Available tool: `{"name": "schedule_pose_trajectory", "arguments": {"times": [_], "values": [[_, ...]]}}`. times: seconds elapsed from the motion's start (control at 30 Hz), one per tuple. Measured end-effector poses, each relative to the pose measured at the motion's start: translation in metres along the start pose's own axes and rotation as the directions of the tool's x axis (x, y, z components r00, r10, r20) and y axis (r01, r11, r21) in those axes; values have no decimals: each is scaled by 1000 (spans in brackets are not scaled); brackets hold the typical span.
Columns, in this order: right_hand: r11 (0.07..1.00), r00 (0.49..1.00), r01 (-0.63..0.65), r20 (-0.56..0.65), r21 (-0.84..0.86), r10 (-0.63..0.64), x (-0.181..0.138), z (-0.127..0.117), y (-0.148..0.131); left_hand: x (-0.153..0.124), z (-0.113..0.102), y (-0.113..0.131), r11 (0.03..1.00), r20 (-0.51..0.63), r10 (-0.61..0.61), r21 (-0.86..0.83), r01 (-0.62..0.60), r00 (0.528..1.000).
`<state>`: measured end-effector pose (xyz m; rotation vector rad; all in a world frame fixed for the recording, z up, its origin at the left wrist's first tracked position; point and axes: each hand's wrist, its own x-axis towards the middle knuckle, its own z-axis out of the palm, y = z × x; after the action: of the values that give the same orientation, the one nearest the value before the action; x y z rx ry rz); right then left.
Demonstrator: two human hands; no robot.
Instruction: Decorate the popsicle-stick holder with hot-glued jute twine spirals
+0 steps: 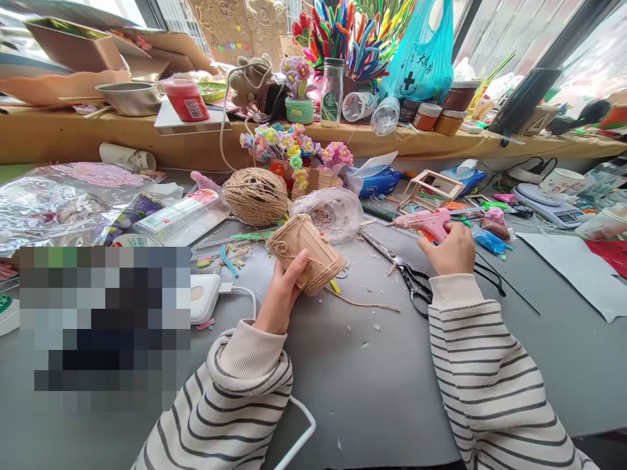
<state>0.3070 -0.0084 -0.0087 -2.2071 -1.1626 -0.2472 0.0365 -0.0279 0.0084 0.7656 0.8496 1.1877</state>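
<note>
My left hand (281, 290) is closed around a small pot made of wooden sticks (313, 243), tilted above the table. Jute twine wraps both ends of the pot, and a loose twine tail (367, 303) trails to the right onto the tabletop. On the right, my right hand (454, 251) grips the handle of a pink hot glue gun (431, 223), whose nozzle points left. Black-handled scissors (409, 271) lie open between the two hands. Behind the pot sit a ball of jute twine (255, 196) and a clear plastic bag (328, 214).
A white power adapter (203, 297) with a cable is left of my left hand. Pipe-cleaner flowers (289, 145), a small wooden frame (434, 188) and a kitchen scale (551, 205) stand farther back. Jars and a blue bag (421, 59) crowd the ledge. White paper (578, 267) lies at right.
</note>
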Motion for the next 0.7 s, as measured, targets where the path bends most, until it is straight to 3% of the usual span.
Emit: {"name": "schedule_pose_trajectory", "arguments": {"times": [0.13, 0.2, 0.3, 0.43, 0.7], "values": [[971, 990, -140, 19, 194, 138, -4, -12, -11, -3, 2, 2, 999, 14, -36, -32, 36, 999], [944, 990, -143, 31, 296, 140, -12, -17, -19, -5, 4, 3, 996, 9, -58, -62, 58, 998], [915, 1000, -1, -13, 403, 7, -29, -22, -34, -6, 6, 6, 993, 4, -50, -104, 51, 999], [888, 984, 176, -112, 425, -141, -53, -24, -52, -6, 5, 6, 991, -9, -42, -128, 40, 999], [816, 859, 482, -357, 319, -368, -71, -18, -62, 2, 2, -3, 995, -3, 12, -102, -12, 1000]]}}
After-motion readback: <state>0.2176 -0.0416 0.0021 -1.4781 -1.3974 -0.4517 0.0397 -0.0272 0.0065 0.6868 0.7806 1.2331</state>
